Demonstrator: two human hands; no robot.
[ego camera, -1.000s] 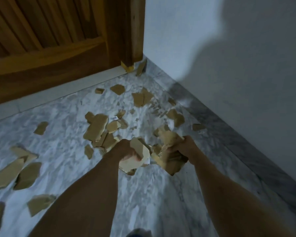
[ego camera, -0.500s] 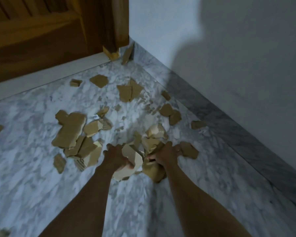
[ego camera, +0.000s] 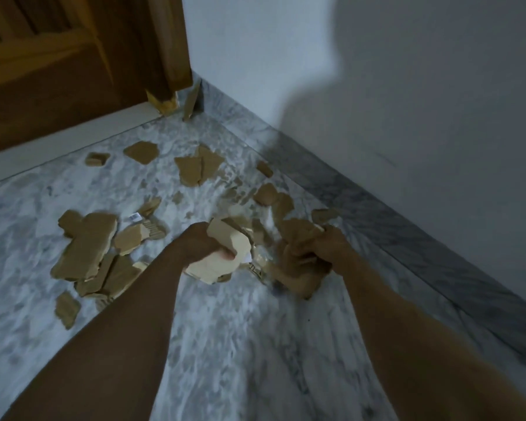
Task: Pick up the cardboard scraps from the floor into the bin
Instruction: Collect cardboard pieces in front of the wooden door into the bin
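Torn brown cardboard scraps lie scattered over the marble floor (ego camera: 225,344). My left hand (ego camera: 199,243) is closed around a pale bundle of cardboard scraps (ego camera: 225,253) just above the floor. My right hand (ego camera: 328,244) grips a crumpled brown wad of scraps (ego camera: 298,268). A large flat scrap (ego camera: 85,244) and a pile of smaller ones lie left of my left arm. More scraps (ego camera: 196,170) rest farther off toward the door. No bin is in view.
A wooden door (ego camera: 58,71) stands at the upper left with a white threshold (ego camera: 67,141) below it. A white wall (ego camera: 377,101) with a grey marble skirting (ego camera: 407,226) runs along the right. One scrap (ego camera: 190,103) leans in the corner.
Both hands stay closed on their bundles and have shifted slightly apart, the right one moving right and picking up more brown scraps. The camera view has drifted a little.
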